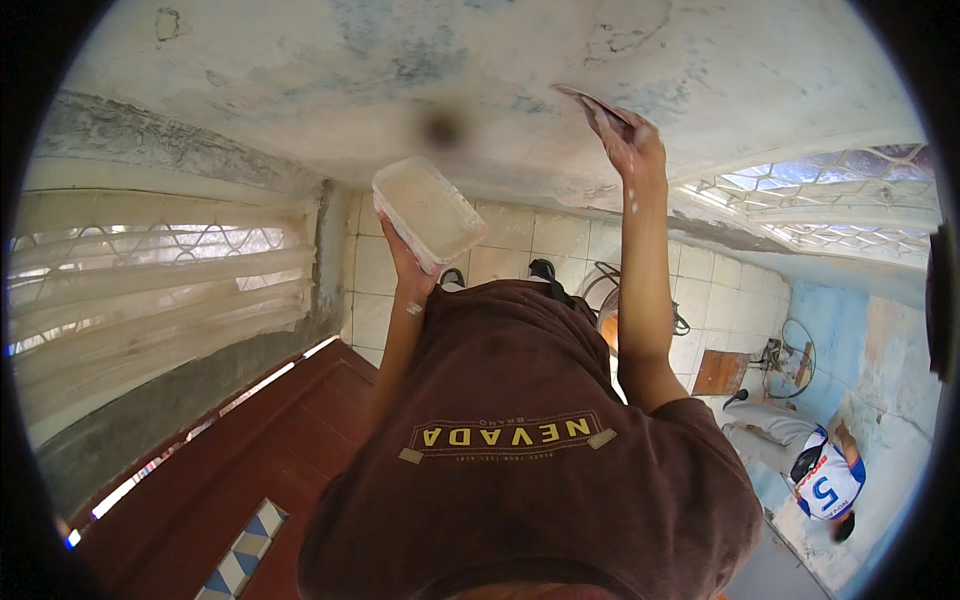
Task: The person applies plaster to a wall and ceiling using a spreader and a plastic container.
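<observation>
Against the ceiling (300,60), a putty knife (592,108) is gripped by the right hand (632,148); a white tub (428,212) is clasped by the left hand (408,268).

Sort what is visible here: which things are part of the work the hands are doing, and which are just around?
In use:
- right hand pressing a flat trowel to the ceiling
- left hand holding up a pale rectangular tub

Just around:
- coiled cables on the tiled wall
- brown board
- another person below
- lattice window
</observation>
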The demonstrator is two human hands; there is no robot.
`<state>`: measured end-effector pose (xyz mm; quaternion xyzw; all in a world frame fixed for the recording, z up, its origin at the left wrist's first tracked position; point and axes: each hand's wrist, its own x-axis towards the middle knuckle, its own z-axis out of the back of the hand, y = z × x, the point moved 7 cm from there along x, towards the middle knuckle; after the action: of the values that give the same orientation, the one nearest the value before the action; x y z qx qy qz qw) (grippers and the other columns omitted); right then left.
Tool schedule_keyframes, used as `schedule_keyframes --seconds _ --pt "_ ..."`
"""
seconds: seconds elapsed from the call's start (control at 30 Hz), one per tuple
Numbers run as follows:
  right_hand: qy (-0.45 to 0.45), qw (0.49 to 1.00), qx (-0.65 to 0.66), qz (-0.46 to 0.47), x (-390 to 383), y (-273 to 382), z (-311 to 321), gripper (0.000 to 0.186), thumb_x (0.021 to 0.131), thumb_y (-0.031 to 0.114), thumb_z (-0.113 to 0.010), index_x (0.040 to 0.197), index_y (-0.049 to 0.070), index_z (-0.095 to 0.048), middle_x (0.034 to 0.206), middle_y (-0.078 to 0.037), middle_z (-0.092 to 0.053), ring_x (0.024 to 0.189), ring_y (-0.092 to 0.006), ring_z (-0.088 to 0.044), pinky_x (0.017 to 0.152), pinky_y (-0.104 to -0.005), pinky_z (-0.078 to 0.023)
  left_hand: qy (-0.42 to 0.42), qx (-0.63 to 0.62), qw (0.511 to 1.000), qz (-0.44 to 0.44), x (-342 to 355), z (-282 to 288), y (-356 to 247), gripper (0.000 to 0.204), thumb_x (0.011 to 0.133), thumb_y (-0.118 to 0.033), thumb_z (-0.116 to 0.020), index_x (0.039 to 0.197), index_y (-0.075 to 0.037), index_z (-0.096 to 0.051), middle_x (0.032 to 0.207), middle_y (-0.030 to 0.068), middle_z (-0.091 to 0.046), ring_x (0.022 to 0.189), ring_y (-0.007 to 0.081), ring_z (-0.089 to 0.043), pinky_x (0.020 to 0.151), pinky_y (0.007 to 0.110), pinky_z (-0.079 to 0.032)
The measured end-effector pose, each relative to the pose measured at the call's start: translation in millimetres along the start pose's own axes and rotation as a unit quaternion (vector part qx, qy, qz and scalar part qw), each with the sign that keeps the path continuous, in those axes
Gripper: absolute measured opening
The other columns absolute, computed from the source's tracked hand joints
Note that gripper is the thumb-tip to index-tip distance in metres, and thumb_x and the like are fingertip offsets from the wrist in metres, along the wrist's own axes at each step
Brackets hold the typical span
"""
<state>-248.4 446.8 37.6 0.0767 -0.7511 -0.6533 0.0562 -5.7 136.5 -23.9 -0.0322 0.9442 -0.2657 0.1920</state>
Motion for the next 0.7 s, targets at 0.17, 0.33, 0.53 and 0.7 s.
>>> schedule_keyframes --seconds 0.17,0.33,0.53,0.7 --pt "-0.160 0.865 0.464 -0.101 -88 27 -21 0.034 0.094 0.001 -0.047 0.120 -0.020 -0.047 0.122 -0.028 -0.057 0.115 -0.0295 -0.057 0.097 -0.0309 -0.051 0.018 -0.053 0.998 0.002 4 -2 25 0.081 0.091 -0.073 -0.036 0.151 -0.019 -0.026 0.150 0.0065 -0.036 0.135 0.0289 -0.039 0.108 0.047 -0.040" --pt "-0.060 0.952 0.254 -0.161 -56 -184 15 0.029 0.097 0.000 -0.041 0.117 -0.020 -0.047 0.127 -0.031 -0.051 0.114 -0.0340 -0.056 0.101 -0.0373 -0.052 0.027 -0.065 0.997 -0.009 6 -21 34 0.079 0.093 -0.070 -0.035 0.151 -0.018 -0.025 0.150 0.0071 -0.036 0.135 0.0286 -0.038 0.109 0.047 -0.038" --pt "-0.136 0.707 0.632 -0.287 3 -145 -26 0.035 0.099 0.003 -0.040 0.126 -0.020 -0.041 0.130 -0.031 -0.048 0.116 -0.0381 -0.053 0.098 -0.0420 -0.053 -0.006 0.005 0.997 -0.071 9 -48 24 0.078 0.095 -0.069 -0.033 0.152 -0.017 -0.022 0.150 0.0076 -0.035 0.136 0.0276 -0.038 0.110 0.046 -0.036" --pt "-0.071 0.562 0.773 -0.285 -34 -35 15 0.047 0.099 0.006 -0.042 0.141 -0.010 -0.030 0.140 -0.030 -0.040 0.120 -0.0377 -0.051 0.097 -0.0426 -0.054 -0.025 -0.003 0.995 -0.096 1 -54 25 0.077 0.095 -0.068 -0.031 0.152 -0.017 -0.022 0.150 0.0075 -0.035 0.136 0.0276 -0.038 0.110 0.045 -0.037"
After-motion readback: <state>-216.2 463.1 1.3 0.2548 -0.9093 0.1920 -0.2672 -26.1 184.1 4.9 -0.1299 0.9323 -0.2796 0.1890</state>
